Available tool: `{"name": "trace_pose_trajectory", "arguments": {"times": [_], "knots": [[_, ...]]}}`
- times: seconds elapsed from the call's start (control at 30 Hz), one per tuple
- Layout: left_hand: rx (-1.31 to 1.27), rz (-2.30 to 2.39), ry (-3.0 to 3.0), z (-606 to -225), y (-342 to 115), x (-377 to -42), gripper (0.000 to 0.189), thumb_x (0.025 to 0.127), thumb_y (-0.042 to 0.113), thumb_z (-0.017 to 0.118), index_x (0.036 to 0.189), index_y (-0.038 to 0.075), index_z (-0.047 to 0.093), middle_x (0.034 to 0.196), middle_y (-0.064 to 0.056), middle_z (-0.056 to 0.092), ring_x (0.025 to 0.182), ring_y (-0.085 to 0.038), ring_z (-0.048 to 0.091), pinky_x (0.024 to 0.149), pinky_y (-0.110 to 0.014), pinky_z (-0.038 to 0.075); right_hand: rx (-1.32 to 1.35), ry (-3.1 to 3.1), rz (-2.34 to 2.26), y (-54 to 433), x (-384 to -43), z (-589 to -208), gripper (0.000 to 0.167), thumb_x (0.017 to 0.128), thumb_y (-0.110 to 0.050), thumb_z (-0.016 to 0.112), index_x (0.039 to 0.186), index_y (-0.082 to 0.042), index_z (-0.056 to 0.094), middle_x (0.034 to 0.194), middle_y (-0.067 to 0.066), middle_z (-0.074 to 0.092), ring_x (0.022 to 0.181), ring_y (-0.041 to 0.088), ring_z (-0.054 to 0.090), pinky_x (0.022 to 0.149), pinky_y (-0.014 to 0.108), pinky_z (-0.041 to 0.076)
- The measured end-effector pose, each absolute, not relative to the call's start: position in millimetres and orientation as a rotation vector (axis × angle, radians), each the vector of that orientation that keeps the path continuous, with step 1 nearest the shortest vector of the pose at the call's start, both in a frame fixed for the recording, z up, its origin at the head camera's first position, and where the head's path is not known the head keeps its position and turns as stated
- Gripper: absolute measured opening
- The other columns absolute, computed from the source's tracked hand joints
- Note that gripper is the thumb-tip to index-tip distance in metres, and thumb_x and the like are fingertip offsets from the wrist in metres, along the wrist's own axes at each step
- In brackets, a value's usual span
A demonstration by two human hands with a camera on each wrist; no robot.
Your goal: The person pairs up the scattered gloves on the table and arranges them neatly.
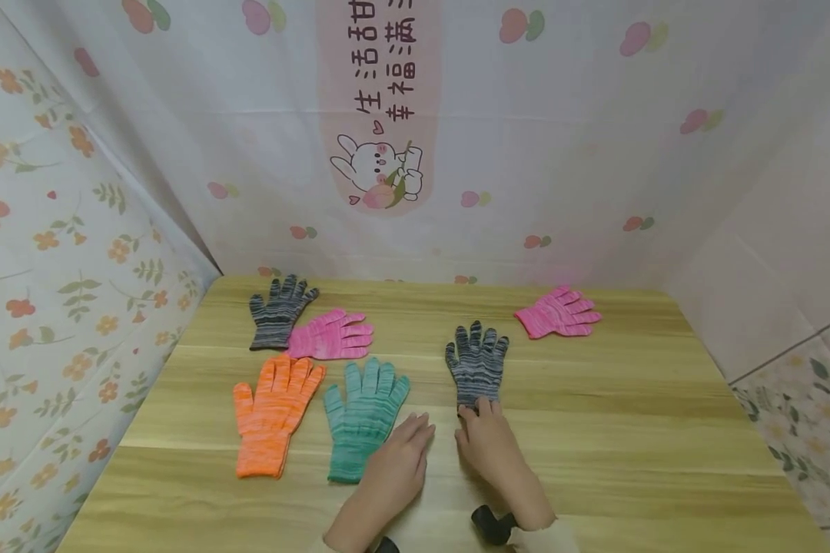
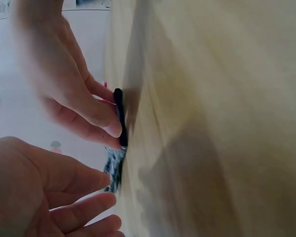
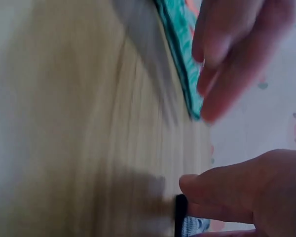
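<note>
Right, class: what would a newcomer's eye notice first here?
Probably the bright orange glove, on the table toward the left, beside a green glove. Next, the right hand at the near end of a grey glove, then the rabbit pictured on the curtain behind.

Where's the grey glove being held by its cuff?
In the head view, the grey glove is just right of centre, its cuff in the right grip, between the green glove on the left and a pink glove farther right.
</note>
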State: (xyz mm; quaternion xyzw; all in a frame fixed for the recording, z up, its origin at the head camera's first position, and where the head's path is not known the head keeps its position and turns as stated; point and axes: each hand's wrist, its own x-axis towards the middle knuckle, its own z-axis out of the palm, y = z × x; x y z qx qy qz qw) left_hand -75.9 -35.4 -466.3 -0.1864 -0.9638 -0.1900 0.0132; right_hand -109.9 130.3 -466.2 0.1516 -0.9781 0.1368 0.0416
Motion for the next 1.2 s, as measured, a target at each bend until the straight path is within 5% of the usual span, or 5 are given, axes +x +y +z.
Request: {"name": "trace_pose_trajectory", "arguments": {"times": [0.23, 0.57, 1.2], "knots": [[-0.66, -0.501, -3.018, -468.0, -22.1, -93.0, 0.032, 0.093, 0.016, 0.051, 0.122, 0.005, 0.06, 0.135, -0.009, 0.052, 0.127, -0.025, 0.047, 0.101, -0.035, 0.043, 0.484, -3.071, 0.545, 124.3, -84.4, -464.1, 0.025, 0.083, -0.016, 0.066, 0.102, 0.0, 0.07, 0.097, 0.015, 0.057, 0.089, 0.026, 0.05, 0.074, 0.041, 0.047], [-0.614, -0.377, -3.002, -476.2, -19.6, -112.4, 0.035, 0.085, 0.017, 0.064, 0.119, 0.005, 0.063, 0.134, -0.011, 0.052, 0.125, -0.028, 0.049, 0.095, -0.035, 0.048, 0.598, -3.086, 0.605, 113.8, -74.4, -457.9, 0.019, 0.085, -0.013, 0.062, 0.098, -0.004, 0.072, 0.08, -0.002, 0.045, 0.074, 0.014, 0.034, 0.062, 0.027, 0.033], [-0.705, -0.436, -3.083, -472.7, -23.6, -118.8, 0.027, 0.081, 0.037, 0.07, 0.093, 0.014, 0.065, 0.141, -0.018, 0.044, 0.134, -0.036, 0.035, 0.108, -0.04, 0.035, 0.517, -3.098, 1.117, 146.1, -76.6, -462.8, 0.014, 0.086, -0.003, 0.06, 0.095, -0.006, 0.07, 0.098, -0.002, 0.052, 0.094, 0.015, 0.046, 0.077, 0.032, 0.045]]}}
